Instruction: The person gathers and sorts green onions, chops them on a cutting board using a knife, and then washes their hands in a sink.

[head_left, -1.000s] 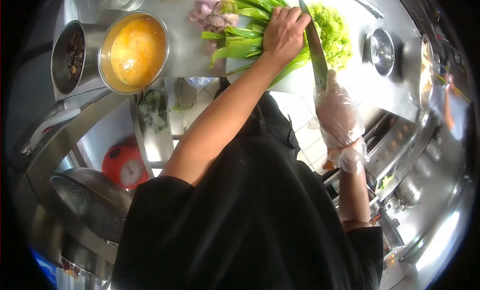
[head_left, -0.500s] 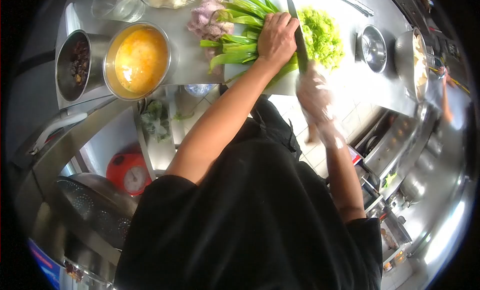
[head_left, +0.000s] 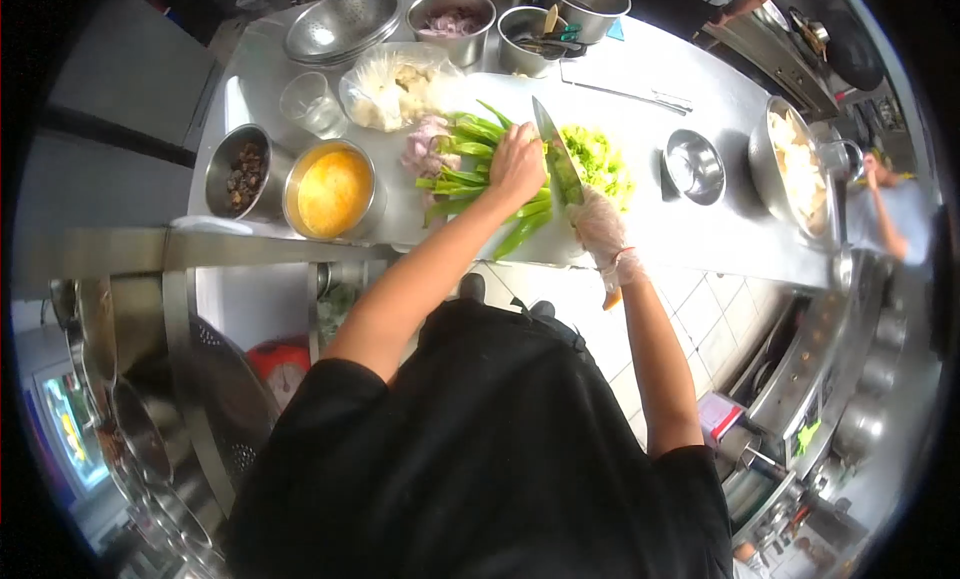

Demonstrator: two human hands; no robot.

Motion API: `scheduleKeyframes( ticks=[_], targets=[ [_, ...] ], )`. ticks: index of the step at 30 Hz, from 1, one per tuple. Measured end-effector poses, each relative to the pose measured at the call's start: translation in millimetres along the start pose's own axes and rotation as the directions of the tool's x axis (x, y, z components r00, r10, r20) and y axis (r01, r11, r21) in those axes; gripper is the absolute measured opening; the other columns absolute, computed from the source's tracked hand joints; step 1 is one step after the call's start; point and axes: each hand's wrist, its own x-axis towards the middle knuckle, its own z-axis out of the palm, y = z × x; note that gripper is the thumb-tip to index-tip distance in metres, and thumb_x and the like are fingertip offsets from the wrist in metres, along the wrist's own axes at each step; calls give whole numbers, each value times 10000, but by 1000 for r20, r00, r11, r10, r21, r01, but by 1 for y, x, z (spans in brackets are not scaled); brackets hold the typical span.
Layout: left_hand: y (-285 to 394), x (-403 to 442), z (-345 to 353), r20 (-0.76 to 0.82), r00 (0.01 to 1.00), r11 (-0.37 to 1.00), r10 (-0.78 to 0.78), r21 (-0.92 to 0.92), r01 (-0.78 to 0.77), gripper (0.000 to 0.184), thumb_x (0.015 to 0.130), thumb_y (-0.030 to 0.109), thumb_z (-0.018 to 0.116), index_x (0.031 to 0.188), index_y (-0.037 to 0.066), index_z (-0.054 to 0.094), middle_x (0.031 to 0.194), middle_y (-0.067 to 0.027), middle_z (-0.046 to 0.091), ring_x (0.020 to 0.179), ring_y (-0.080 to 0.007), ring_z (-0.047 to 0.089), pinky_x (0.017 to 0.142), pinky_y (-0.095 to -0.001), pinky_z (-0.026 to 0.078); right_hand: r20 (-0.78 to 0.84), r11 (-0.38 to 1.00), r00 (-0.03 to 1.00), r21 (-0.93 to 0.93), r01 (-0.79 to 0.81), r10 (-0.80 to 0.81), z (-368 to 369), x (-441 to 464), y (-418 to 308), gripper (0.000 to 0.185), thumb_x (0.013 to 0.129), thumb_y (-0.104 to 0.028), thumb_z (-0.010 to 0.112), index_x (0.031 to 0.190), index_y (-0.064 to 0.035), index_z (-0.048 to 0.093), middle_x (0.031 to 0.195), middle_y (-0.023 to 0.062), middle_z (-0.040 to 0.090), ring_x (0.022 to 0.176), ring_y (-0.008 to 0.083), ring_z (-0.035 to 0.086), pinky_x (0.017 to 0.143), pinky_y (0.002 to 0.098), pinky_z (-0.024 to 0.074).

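Note:
My left hand (head_left: pixel 519 166) is bare, its fingers curled over a bundle of long green scallions (head_left: pixel 460 184) laid across a white cutting board (head_left: pixel 400 211). A large kitchen knife (head_left: pixel 560 156) is gripped in my right hand (head_left: pixel 598 226), which wears a clear plastic glove. Its blade stands close beside the left fingers, tip pointing away from me. On the blade's right side lies a pile of chopped greens (head_left: pixel 603 164). A pinkish lumpy bundle (head_left: pixel 428 144), hard to make out, sits at the scallions' left end.
At left stand a pot of yellow-orange liquid (head_left: pixel 333 189) and a pot with dark pieces (head_left: pixel 242 174). Behind are a plastic bag (head_left: pixel 395 84), colanders (head_left: pixel 340 26) and steel pots (head_left: pixel 452 27). Rightward are a small steel bowl (head_left: pixel 693 167) and a large bowl of pale pieces (head_left: pixel 790 169). Another person (head_left: pixel 885 214) is at far right.
The view has tilted up, showing more of the counter's far side. My right hand, blurred before, now shows sharply. Both hands keep their hold on the scallions and knife.

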Motion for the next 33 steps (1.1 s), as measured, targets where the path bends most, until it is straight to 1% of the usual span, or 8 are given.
scheduleKeyframes(
  ticks=[2,3,6,7,10,13,26,33],
  targets=[
    [-5,2,-8,85,981,953,176,235,-191,232,823,147,620,985,2,704,1189,-148,581,1154,-368,508,1012,-535,372,-22,977,983,-116,180,-184,5,-6,12,367,874,-201,581,1175,9,580,949,197,633,861,273,629,808,379,509],
    [-6,9,-15,329,936,907,126,345,-243,465,879,372,596,1199,37,629,1381,-131,496,1307,-380,405,1093,-595,262,-37,958,970,-176,229,-239,-6,-5,6,355,868,-180,568,1164,15,584,975,205,643,916,314,627,838,374,500],
    [-18,14,-12,477,878,975,-27,207,-83,785,874,601,521,1428,58,400,1506,-126,361,1418,-365,255,1137,-621,143,43,922,970,-304,240,-238,19,-8,20,292,852,-134,545,1074,31,640,989,174,673,959,299,642,873,339,486],
    [-15,17,-24,607,788,962,-101,263,-80,1151,732,814,505,1526,81,110,1576,-133,197,1464,-342,117,1136,-643,76,159,907,967,-345,242,-197,-17,-12,-14,300,848,-131,542,1081,32,639,991,182,675,968,290,645,868,352,490],
    [3,-1,-26,625,764,908,-159,397,-135,1324,601,859,580,1531,80,49,1588,-159,121,1471,-335,67,1113,-677,62,233,672,866,-553,493,-443,8,-1,11,321,854,-157,535,1115,20,596,939,237,672,921,339,665,814,430,513],
    [19,-25,-27,629,757,866,-178,465,-184,1403,539,765,716,1531,88,-9,1588,-188,58,1471,-351,29,1098,-698,66,171,956,975,-232,177,-139,24,7,15,269,786,-95,582,995,58,656,937,198,663,966,311,636,833,364,517],
    [23,-31,-40,567,824,814,-26,491,-312,1091,664,247,790,1523,136,126,1390,-175,377,1337,-313,347,1060,-676,244,87,976,975,-62,209,-203,20,9,19,252,899,-165,458,1021,31,557,877,253,668,849,388,667,764,459,527],
    [-4,-28,-41,498,850,827,175,393,-401,795,661,126,705,1407,137,431,1042,-120,580,995,-281,547,821,-425,383,104,999,994,43,23,-27,-13,-1,-2,227,892,-158,483,985,24,582,831,257,664,796,402,665,713,478,522]
  ],
)
